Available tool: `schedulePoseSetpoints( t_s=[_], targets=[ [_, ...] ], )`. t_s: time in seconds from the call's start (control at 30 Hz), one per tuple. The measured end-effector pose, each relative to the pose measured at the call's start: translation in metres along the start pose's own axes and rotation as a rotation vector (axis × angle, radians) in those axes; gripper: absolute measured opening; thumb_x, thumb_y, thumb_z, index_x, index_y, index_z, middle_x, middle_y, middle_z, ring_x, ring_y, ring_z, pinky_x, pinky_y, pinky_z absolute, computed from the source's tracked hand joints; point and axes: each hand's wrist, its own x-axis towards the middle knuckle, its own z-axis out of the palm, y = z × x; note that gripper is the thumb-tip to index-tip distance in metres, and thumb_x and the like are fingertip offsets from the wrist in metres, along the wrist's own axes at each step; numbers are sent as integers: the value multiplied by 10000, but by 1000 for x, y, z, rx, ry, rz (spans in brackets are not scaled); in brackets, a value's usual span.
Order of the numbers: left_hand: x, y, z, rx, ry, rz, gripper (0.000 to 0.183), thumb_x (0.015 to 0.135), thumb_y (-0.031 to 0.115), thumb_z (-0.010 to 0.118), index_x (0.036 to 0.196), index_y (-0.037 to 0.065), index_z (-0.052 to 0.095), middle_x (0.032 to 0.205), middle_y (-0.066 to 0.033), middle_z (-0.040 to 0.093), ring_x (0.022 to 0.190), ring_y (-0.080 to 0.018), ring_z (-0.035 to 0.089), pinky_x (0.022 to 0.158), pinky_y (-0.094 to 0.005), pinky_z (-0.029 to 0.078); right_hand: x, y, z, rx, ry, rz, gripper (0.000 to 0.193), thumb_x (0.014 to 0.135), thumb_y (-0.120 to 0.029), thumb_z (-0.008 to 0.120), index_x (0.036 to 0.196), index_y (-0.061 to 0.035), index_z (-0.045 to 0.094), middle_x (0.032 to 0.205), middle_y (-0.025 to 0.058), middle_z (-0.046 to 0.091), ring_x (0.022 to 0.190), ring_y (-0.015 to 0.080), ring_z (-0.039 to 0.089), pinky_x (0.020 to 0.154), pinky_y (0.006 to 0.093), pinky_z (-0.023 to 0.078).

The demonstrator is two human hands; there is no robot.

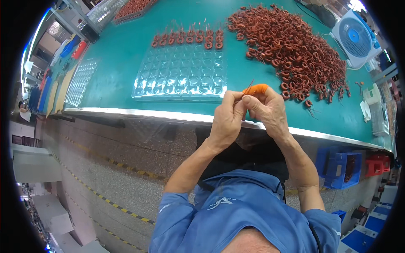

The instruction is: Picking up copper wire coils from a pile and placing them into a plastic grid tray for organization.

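At the table's front edge, both my hands are closed around one ring coil (256, 89) wound with orange copper wire. My right hand (272, 113) pinches the ring between thumb and fingers, which cover much of it. On the other side, my left hand (227, 120) has its thumb and forefinger pressed together at the coil's wire end; a thin lead sticks up just above them. Left of my hands lies a clear plastic tray (181, 69) of round pockets. Several ring coils (180, 39) sit in its far rows, leads upward.
A large heap of ring coils (291, 50) covers the green table's (114, 80) right part. A blue-and-white fan (356, 36) stands beyond it. At far left are an empty clear tray (82, 80) and a filled tray (133, 9). Blue bins (337, 168) stand below right.
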Motion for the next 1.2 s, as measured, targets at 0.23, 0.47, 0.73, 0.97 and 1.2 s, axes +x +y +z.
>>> schedulePoseSetpoints(
  t_s=[0.23,0.47,0.73,0.97,1.2],
  targets=[
    [20,-6,-40,262,134,319,367,955,164,589,1246,4,435,941,-165,594,782,-277,613,697,-355,501,46,-26,24,-118,-62,-77,237,900,-210,656,947,21,632,703,29,637,574,65,555,481,204,413],
    [29,-17,-63,249,281,128,463,909,67,593,1306,-40,381,994,-162,583,816,-232,610,723,-337,517,179,-24,48,-471,23,-330,368,864,-290,674,982,56,631,731,83,668,585,103,602,535,255,477],
    [27,-20,-65,225,247,166,350,907,51,586,1230,-14,465,966,-148,585,798,-250,604,710,-353,510,253,32,65,-890,34,-324,406,847,-301,703,1015,60,624,760,134,684,575,161,652,564,303,517],
    [33,-24,-70,316,300,140,240,893,45,588,1127,5,558,931,-146,631,773,-242,637,696,-340,518,179,-32,34,-838,-148,-353,361,869,-311,673,1012,18,632,756,158,664,661,260,649,634,353,507],
    [37,-20,-66,303,304,157,217,887,16,568,1101,-13,600,917,-132,629,821,-221,624,745,-322,505,14,-28,-52,-1409,-563,-509,545,790,-463,703,1105,-41,563,909,112,569,891,287,587,739,401,506]
  ],
)
